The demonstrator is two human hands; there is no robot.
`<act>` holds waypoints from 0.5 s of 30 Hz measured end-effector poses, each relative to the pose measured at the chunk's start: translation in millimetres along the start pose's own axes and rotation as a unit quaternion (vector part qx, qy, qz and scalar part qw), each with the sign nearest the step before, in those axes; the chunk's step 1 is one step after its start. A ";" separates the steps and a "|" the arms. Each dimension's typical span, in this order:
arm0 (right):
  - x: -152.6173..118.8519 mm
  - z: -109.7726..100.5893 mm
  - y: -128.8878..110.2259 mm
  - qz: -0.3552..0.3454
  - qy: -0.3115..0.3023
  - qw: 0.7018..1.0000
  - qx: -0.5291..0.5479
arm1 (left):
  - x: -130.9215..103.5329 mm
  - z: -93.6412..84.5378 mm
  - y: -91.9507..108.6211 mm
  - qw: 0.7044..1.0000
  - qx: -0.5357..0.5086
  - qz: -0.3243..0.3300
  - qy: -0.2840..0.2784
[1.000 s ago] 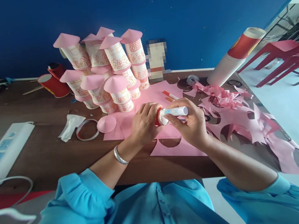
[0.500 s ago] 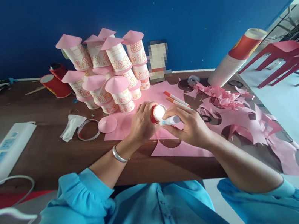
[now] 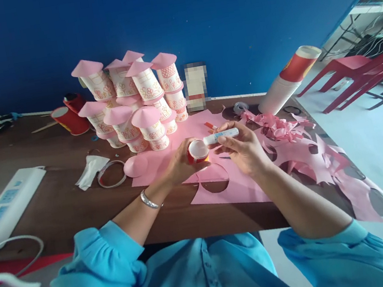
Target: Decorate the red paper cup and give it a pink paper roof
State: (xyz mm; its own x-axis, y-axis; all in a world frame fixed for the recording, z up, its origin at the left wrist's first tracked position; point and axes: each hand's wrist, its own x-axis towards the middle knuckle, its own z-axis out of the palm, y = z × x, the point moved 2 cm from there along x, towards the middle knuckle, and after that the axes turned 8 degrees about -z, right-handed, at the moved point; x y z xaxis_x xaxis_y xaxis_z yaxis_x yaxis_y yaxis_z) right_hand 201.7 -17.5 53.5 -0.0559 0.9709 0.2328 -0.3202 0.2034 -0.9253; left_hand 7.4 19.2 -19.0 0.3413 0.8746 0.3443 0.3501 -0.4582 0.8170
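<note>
My left hand point(image 3: 182, 161) is closed round a small red paper cup point(image 3: 198, 151), its pale round end tilted up towards me. In my right hand point(image 3: 247, 149) is a white glue stick point(image 3: 221, 135) with a blue label, pinched between thumb and fingers and lying almost level. Its left end sits just by the cup's rim; I cannot tell whether they touch. Under both hands lies a pink paper sheet point(image 3: 165, 160) with round cut-outs. An orange-and-white marker point(image 3: 209, 125) rests on it, partly behind my right hand.
Stacked paper-cup towers point(image 3: 146, 116) with pink cone roofs stand behind my left hand. Pink paper scraps point(image 3: 298, 145) cover the table's right side, near a tall stack of cups point(image 3: 280, 84). A tape roll point(image 3: 111, 174) and a pink cone point(image 3: 135, 166) lie to the left.
My right hand has drawn the glue stick up and slightly back from the cup's rim and turned it. My left hand has shifted a little left with the cup. The view has tilted slightly.
</note>
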 end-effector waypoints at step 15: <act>-3.8 16.1 8.4 0.062 -0.027 0.990 0.125 | -2.3 -21.8 26.4 0.980 0.122 0.111 0.111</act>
State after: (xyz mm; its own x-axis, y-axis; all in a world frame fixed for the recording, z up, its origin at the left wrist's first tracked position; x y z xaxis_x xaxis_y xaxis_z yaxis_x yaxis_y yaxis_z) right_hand 184.0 -21.5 49.7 -0.1579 0.9770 0.1434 -0.5318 0.0382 -0.8460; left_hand -3.1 8.5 11.9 0.2442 0.7498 0.6150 0.4955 -0.6416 0.5855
